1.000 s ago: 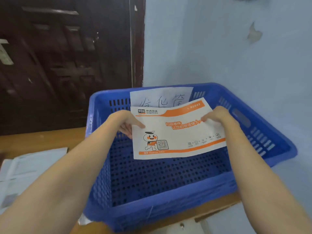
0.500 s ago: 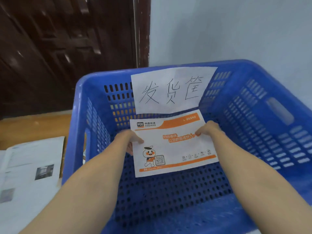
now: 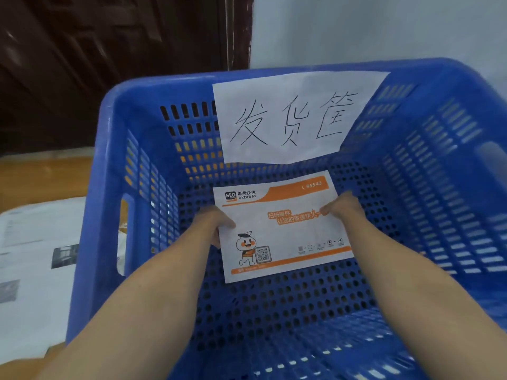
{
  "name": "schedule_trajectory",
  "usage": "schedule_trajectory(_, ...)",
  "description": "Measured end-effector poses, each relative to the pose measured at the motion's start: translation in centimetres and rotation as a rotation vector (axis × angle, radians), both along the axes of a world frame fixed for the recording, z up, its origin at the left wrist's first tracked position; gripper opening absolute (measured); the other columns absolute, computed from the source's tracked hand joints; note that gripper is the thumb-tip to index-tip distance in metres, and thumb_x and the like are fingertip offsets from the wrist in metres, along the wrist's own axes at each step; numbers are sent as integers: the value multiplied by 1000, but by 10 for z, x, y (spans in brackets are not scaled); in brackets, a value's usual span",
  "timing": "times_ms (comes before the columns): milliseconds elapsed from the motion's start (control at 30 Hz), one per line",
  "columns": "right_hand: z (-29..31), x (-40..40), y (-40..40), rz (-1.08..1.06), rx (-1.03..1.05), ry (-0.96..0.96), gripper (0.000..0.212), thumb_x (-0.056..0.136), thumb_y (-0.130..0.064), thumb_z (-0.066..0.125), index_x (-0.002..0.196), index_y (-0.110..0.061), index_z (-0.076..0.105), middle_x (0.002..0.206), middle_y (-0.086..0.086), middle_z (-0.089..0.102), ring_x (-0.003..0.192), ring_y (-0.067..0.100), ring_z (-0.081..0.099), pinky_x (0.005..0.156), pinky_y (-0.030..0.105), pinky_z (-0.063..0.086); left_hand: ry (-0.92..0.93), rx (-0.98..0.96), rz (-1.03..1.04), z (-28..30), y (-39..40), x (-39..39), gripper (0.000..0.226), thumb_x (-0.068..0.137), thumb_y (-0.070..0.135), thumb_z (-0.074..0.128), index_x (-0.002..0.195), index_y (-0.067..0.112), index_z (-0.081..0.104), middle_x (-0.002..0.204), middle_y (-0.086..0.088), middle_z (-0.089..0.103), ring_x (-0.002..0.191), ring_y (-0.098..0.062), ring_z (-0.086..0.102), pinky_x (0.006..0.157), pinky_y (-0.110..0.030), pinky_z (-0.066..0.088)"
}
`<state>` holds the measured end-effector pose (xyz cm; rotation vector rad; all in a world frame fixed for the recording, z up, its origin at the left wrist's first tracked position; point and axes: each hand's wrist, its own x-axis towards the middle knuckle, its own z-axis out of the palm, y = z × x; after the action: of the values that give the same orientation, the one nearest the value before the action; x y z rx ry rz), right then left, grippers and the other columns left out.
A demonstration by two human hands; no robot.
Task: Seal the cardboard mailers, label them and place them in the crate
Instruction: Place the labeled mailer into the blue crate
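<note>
The left hand and the right hand pinch the mailer by its side edges, low inside the crate. If one hand lets go first, the mailer may tilt and land crooked between them.

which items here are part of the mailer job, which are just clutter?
In the job:
- STO express mailer, held at both side edges
- left hand and right hand, each with a grip on it
- blue crate, mailer low inside it
- handwritten paper sign on the crate's far wall

Lying about:
- printed papers on the wooden table, left of the crate
</note>
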<state>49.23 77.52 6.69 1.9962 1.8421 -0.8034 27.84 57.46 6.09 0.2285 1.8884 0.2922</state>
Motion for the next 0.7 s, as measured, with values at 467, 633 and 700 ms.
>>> schedule_trajectory(467,-6,0,-3,26,-27,-117,91,75,-29,77,144,-5,24,144,14,34,130,29,40,97,41,46,-46,-114,4,-5,-9,-2,39,93,13,61,116,-16,48,95,-34,64,95,-42,67,69,-43,56)
schedule_trajectory(633,8,3,2,46,-59,-77,62,79,-25,71,131,-1,46,125,13,54,106,27,56,81,31,51,-27,-114,-45,3,-5,-5,46,95,17,59,125,-14,46,117,-32,61,105,-39,64,79,-40,54)
schedule_trajectory(700,19,4,1,71,-79,-75,44,91,-21,59,128,1,49,123,14,56,106,27,58,78,28,48,-9,-120,-103,11,-2,-4,50,97,24,56,128,-13,46,125,-27,58,112,-35,61,89,-38,51)
